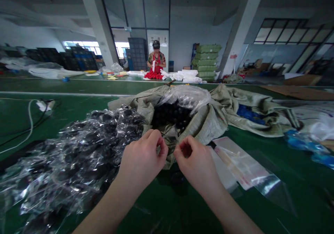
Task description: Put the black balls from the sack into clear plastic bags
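My left hand (146, 154) and my right hand (194, 159) are side by side near the middle, both closed in a pinch with fingertips a short gap apart. Thin clear film of a plastic bag (171, 133) glints just beyond the fingertips and seems pinched between them; its edges are hard to make out. Below the hands, a dark rounded piece (177, 176) lies on the green table. In front of them a woven sack (208, 122) gapes open, filled with black rounded pieces (171, 115). A stack of flat clear bags (242, 164) lies right of my right hand.
At left spreads a big heap of black pieces in clear bags (86, 147). Another sack (261, 105) with blue contents stands at right, near blue wrapped items (308, 147). A power strip (45, 105) with cables lies far left. Across the table, a person (156, 60) handles white items.
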Demonstrator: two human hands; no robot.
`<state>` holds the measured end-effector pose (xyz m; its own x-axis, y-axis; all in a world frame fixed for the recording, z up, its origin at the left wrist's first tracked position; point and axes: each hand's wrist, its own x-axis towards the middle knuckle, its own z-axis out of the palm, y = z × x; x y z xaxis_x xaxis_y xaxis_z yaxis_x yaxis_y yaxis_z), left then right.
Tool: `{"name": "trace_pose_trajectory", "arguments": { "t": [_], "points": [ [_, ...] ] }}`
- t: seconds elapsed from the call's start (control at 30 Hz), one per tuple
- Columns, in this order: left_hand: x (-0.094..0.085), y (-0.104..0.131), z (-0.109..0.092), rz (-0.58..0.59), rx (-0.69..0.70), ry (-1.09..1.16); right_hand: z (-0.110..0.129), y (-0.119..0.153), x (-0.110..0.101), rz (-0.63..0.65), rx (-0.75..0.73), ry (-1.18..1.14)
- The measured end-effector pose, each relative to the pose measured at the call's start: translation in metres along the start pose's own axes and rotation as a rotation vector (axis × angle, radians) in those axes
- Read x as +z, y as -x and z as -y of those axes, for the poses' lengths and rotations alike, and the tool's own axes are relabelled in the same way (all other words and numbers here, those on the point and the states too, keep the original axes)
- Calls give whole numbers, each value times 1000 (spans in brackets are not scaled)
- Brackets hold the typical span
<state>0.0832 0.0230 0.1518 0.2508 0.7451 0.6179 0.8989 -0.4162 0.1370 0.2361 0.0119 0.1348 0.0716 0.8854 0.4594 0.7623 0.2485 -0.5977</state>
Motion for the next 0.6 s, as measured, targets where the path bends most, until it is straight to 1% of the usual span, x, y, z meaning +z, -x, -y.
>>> {"name": "trace_pose_trajectory", "arguments": {
  "t": [0.1, 0.17, 0.2, 0.27, 0.3, 0.33, 0.4, 0.5, 0.53, 0.6],
  "points": [
    [5, -4, 5, 17, -32, -27, -5, -6, -4, 100, -80, -12],
    [11, -8, 11, 29, -76, -56, -13, -11, -7, 240, -168, -43],
    [15, -11, 14, 36, -102, -75, -19, -13, -6, 336, -215, -53],
    [21, -16, 21, 55, -160, -112, -33, -15, -1, 574, -311, -30],
    [23, -18, 24, 64, -184, -125, -41, -14, 4, 674, -330, 18],
    [25, -19, 27, 71, -204, -133, -49, -12, 11, 728, -313, 86],
    [25, -22, 31, 76, -226, -137, -62, -7, 26, 746, -251, 207],
    [25, -23, 33, 80, -235, -121, -69, -1, 44, 728, -209, 257],
    [25, -23, 34, 83, -234, -110, -68, -1, 46, 736, -213, 257],
    [25, -23, 34, 90, -229, -81, -61, -3, 40, 772, -244, 230]
  ]
}}
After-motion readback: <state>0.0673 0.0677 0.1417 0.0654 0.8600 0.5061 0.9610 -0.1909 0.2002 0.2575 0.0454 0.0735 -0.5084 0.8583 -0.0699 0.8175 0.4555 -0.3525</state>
